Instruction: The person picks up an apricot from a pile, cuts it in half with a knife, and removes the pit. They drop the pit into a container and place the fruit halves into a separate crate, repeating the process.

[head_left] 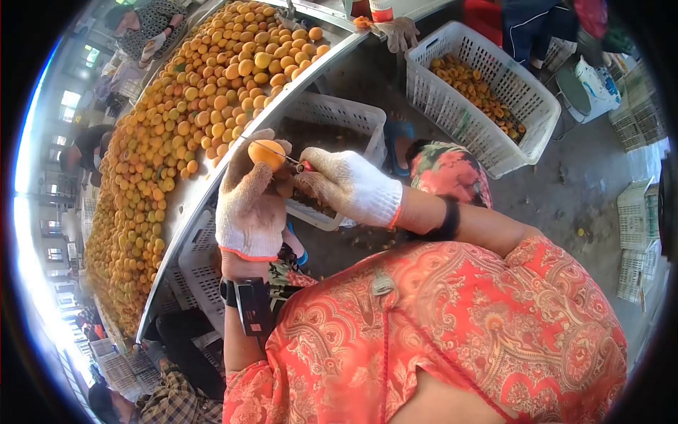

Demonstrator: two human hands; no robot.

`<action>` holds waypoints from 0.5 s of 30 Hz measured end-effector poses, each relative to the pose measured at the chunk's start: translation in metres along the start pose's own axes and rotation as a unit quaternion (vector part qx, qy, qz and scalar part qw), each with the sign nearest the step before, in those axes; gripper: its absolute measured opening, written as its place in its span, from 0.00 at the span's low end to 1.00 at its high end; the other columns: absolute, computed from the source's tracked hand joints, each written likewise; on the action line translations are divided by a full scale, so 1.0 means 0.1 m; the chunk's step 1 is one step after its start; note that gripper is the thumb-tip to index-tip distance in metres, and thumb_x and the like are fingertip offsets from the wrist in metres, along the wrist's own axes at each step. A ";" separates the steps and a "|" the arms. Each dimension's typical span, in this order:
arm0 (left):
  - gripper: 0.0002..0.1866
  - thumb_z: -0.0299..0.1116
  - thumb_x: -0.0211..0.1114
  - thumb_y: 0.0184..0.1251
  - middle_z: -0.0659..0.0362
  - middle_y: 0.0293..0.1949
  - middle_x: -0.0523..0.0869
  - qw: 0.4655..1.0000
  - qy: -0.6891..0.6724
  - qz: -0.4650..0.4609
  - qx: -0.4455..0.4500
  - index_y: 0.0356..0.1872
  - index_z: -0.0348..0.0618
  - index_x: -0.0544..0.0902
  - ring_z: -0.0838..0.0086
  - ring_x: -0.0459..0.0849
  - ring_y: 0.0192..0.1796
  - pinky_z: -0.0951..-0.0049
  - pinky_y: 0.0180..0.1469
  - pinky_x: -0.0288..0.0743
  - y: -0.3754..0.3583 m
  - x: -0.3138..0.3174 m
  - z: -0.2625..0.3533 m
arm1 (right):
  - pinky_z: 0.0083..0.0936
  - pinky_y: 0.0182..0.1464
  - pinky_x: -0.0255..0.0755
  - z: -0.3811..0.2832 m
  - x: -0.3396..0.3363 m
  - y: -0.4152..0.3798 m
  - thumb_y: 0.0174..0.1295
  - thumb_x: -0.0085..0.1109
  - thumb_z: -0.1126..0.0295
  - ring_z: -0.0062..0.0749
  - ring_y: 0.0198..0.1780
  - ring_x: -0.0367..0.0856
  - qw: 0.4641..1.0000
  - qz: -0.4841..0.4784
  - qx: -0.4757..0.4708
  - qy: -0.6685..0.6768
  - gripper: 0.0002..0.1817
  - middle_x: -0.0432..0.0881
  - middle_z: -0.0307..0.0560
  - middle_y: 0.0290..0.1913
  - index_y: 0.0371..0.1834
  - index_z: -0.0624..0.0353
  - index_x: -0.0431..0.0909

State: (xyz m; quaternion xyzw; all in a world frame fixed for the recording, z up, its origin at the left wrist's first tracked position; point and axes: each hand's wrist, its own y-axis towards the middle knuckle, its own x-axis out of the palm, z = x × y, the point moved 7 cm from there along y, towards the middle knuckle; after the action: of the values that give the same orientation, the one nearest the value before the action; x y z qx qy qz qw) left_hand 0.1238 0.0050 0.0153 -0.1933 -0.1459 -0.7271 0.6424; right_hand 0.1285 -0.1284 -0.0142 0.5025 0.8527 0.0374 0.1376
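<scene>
My left hand [251, 191], in a white knitted glove with a stained palm, holds an orange-yellow apricot [267, 155] between thumb and fingers. From the right, my right hand [346, 185], gloved too, grips the red handle of a small knife [304, 167]. Its thin blade points toward the apricot; whether it touches the skin is hard to tell. Both hands are close together beside the metal edge of a table [185, 208] heaped with apricots [162, 131]. Below them sits a white crate [339, 109] with dark contents, partly hidden by my hands.
A white crate [487, 159] of cut apricots stands at the upper right, with a worker's glove [400, 32] near its corner. Other people work across the table and at lower left. Stacked crates [637, 212] stand at the far right.
</scene>
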 end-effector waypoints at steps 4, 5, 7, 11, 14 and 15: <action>0.25 0.26 0.71 0.61 0.53 0.49 0.85 0.999 -0.004 0.017 0.037 0.60 0.36 0.77 0.73 0.81 0.42 0.76 0.41 0.73 -0.14 -0.06 0.08 | 0.47 0.38 0.74 -0.18 0.05 -0.06 0.71 0.54 0.56 0.64 0.41 0.82 0.996 0.009 -0.029 -0.078 0.17 0.81 0.66 0.34 0.42 0.63 0.72; 0.25 0.25 0.70 0.61 0.53 0.49 0.84 0.998 0.014 0.023 0.054 0.60 0.36 0.77 0.73 0.81 0.42 0.76 0.41 0.73 -0.17 -0.07 0.12 | 0.47 0.38 0.74 -0.21 0.07 -0.08 0.71 0.54 0.57 0.64 0.41 0.82 0.997 0.007 -0.026 -0.070 0.17 0.81 0.66 0.33 0.41 0.63 0.72; 0.25 0.24 0.70 0.61 0.53 0.49 0.84 0.997 0.021 0.030 0.070 0.60 0.36 0.77 0.73 0.81 0.42 0.77 0.41 0.73 -0.26 -0.04 0.20 | 0.47 0.38 0.74 -0.26 0.13 -0.11 0.71 0.54 0.57 0.64 0.40 0.82 0.998 0.002 -0.025 -0.064 0.17 0.81 0.66 0.33 0.41 0.63 0.72; 0.23 0.23 0.68 0.63 0.53 0.48 0.84 0.994 0.021 0.041 0.099 0.60 0.35 0.77 0.74 0.81 0.42 0.78 0.40 0.72 -0.37 -0.04 0.32 | 0.41 0.36 0.74 -0.38 0.19 -0.13 0.73 0.52 0.61 0.52 0.35 0.83 0.996 -0.006 -0.019 -0.092 0.14 0.81 0.61 0.30 0.42 0.63 0.72; 0.22 0.22 0.67 0.64 0.53 0.48 0.84 0.992 0.015 0.049 0.116 0.60 0.34 0.77 0.74 0.81 0.42 0.78 0.40 0.72 -0.40 -0.08 0.31 | 0.43 0.35 0.74 -0.44 0.23 -0.15 0.72 0.52 0.61 0.58 0.35 0.83 0.993 0.002 -0.022 -0.118 0.14 0.81 0.63 0.30 0.42 0.63 0.72; 0.22 0.22 0.67 0.64 0.53 0.48 0.84 0.992 0.014 0.047 0.117 0.60 0.34 0.77 0.74 0.81 0.42 0.78 0.40 0.72 -0.41 -0.07 0.30 | 0.39 0.33 0.73 -0.46 0.23 -0.16 0.74 0.52 0.62 0.53 0.32 0.83 0.991 0.011 -0.036 -0.128 0.13 0.79 0.61 0.28 0.42 0.63 0.72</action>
State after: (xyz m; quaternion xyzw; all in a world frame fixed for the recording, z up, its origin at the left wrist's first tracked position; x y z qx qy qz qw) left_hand 0.0871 0.0306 0.0396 -0.1132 -0.2112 -0.6769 0.6959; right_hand 0.0917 -0.1130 0.0216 0.5075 0.8205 0.0051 0.2631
